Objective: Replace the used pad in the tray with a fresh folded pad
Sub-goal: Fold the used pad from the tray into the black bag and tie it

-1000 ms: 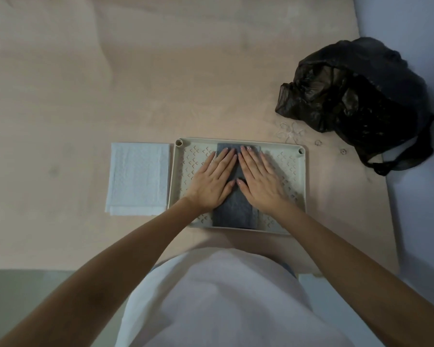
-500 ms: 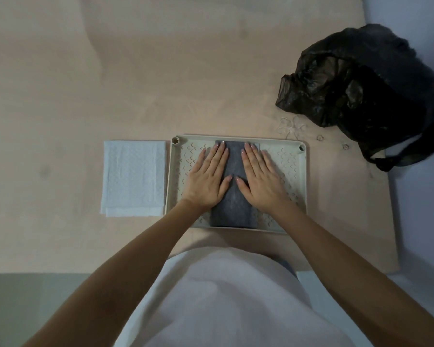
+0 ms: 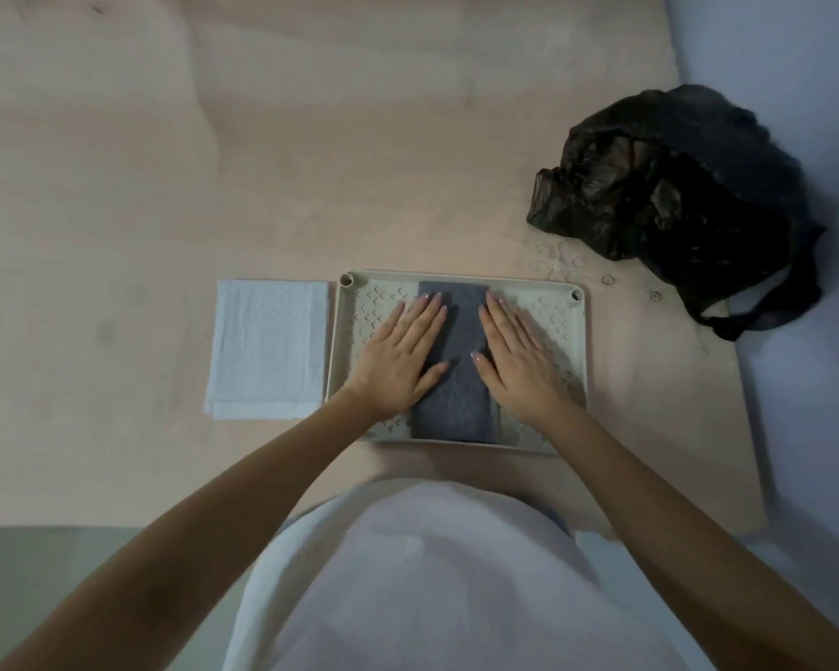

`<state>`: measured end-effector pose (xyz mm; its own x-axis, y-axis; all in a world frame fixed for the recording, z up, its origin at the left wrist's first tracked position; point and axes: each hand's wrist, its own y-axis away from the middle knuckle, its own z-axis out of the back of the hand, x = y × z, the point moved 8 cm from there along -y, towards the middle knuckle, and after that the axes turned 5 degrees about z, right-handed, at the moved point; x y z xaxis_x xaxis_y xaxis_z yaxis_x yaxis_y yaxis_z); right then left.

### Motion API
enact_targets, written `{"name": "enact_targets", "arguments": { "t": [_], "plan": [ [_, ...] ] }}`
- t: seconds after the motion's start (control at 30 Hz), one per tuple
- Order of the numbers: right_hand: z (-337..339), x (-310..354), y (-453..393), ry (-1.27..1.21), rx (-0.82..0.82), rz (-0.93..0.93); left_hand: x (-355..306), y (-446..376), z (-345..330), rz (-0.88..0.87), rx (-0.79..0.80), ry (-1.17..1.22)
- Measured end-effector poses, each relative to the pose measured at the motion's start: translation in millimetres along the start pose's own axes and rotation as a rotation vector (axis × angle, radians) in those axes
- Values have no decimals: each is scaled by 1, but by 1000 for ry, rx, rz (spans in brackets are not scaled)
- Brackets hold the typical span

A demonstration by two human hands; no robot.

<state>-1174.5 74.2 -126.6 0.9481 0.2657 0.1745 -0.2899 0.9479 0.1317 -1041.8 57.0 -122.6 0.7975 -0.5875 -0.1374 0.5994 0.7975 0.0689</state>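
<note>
A pale rectangular tray (image 3: 578, 360) with a pattern of small cut-outs lies on the beige table in front of me. A folded dark grey pad (image 3: 456, 380) lies lengthwise down its middle. My left hand (image 3: 400, 358) rests flat with straight fingers on the pad's left edge and the tray floor. My right hand (image 3: 519, 355) lies flat the same way on the pad's right edge. A folded white pad (image 3: 267, 348) lies on the table just left of the tray.
A crumpled black plastic bag (image 3: 679, 205) sits at the back right of the table, near the table's right edge. Some small clear rings (image 3: 558, 256) lie between the bag and the tray. My white top fills the bottom of the view.
Both hands have slid apart, from side by side on the middle of the grey pad to its left and right edges. Pad and tray have stayed in place.
</note>
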Motion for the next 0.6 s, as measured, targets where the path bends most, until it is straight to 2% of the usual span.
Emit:
{"name": "enact_targets", "arguments": {
  "t": [0.1,0.17,0.47,0.6],
  "plan": [
    [-2,21,24,32,32,183,-6,23,-2,-194,7,-53],
    [-9,32,36,85,83,269,-7,33,-9,-235,38,-56],
    [-24,29,35,134,251,281,-8,33,-20,-167,217,-86],
    [-26,24,34,148,261,287,-7,33,-24,-147,209,-115]
  ]
}}
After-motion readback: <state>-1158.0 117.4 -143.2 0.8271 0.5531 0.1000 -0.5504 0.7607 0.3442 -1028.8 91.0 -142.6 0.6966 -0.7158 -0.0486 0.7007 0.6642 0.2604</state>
